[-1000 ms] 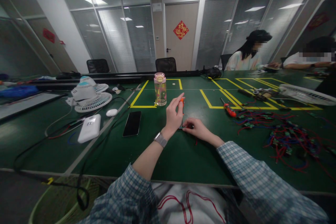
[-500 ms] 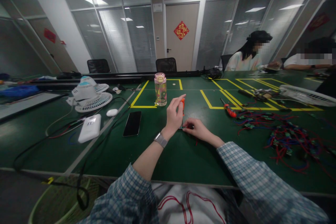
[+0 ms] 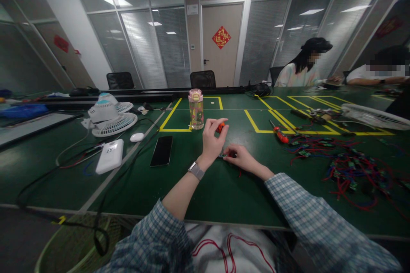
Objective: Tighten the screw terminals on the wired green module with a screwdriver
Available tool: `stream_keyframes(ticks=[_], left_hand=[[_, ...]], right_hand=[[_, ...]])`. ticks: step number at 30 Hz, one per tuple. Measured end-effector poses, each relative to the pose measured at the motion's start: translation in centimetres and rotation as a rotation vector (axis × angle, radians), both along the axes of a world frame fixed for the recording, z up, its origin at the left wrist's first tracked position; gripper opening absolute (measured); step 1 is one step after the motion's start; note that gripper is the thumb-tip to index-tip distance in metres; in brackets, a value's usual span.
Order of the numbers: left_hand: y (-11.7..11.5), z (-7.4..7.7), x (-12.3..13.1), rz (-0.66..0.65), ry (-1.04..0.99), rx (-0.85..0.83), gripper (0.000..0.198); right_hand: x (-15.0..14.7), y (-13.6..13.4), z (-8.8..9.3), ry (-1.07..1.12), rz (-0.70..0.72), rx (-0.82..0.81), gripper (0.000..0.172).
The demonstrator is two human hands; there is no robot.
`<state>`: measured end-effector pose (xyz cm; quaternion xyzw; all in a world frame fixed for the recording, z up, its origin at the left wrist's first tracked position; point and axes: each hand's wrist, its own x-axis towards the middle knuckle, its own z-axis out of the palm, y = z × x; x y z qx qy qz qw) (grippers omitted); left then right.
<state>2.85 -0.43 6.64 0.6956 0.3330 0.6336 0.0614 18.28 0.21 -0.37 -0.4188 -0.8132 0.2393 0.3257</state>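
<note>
My left hand (image 3: 214, 138) is curled round the red-orange handle of a screwdriver (image 3: 221, 126), which stands upright with its thin shaft pointing down. Most of the handle is hidden by the fingers. Below it, a small circuit board (image 3: 221, 156) lies at the tabletop, pinched at its right edge by my right hand (image 3: 239, 156). The shaft's lower end meets the board, though the exact contact is too small to make out. A short red wire (image 3: 239, 174) sticks out under my right hand.
To the right lie a heap of wired circuit boards (image 3: 355, 170) and a red-handled screwdriver (image 3: 282, 135). A water bottle (image 3: 196, 113) stands ahead; a phone (image 3: 162, 151), a white power bank (image 3: 109, 156) and white fans (image 3: 110, 121) are at left. Two people sit across the table.
The fingers of my left hand have shifted round the screwdriver handle, the thumb and forefinger now wider apart at the top. My right hand and the board have stayed put.
</note>
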Motion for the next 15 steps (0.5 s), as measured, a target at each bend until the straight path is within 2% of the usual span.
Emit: stream_keyframes(ticks=[6,15], left_hand=[[0.37,-0.34,-0.16,-0.049,-0.013,-0.011,0.031],[-0.19,0.02,-0.04,0.049,-0.006,0.022,0.016]], right_hand=[[-0.09,-0.12,0.19,-0.02,-0.014,0.001,0.007],[-0.24,-0.17,0.41,-0.048,-0.028,0.011,0.008]])
